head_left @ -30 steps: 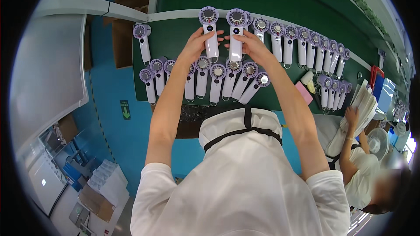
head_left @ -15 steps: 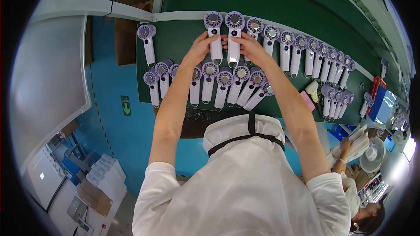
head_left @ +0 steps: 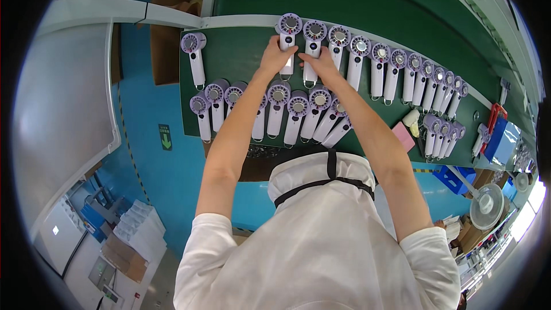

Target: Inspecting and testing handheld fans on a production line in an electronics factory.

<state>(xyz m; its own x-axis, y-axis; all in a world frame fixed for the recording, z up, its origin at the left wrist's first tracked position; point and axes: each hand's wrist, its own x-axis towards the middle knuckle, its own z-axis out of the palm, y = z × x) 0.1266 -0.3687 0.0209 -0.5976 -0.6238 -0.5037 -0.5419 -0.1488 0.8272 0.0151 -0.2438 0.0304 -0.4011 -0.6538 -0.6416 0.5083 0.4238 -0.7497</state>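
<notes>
A blue factory floor runs under you, with a green tabletop [head_left: 229, 63] stretching away toward a green conveyor belt [head_left: 356, 0] at the far side. Nearest you is your own white smock and cap; past it both forearms reach out over the tabletop.

Under your arms lies the near row of handheld fans [head_left: 298, 117], white handles and lilac round heads, packed side by side and fanning slightly at the right end. A second near cluster of fans [head_left: 442, 135] sits well to the right, beside a pink block [head_left: 403, 136].

Further out, your left hand [head_left: 275, 56] has its fingers closed around the handle of the leftmost fan in the far row [head_left: 287, 46]. Your right hand [head_left: 321, 63] is just beside it, fingers wrapped on the next fan [head_left: 313, 46]. The rest of the far row of fans [head_left: 402, 72] curves off to the right, heads up, handles toward you. One lone fan [head_left: 195, 57] lies apart at the left edge of the tabletop.

Compared with a second ago, your hands sit on the same two fans, and both fans remain at the left end of the far row; the view has shifted only slightly.
</notes>
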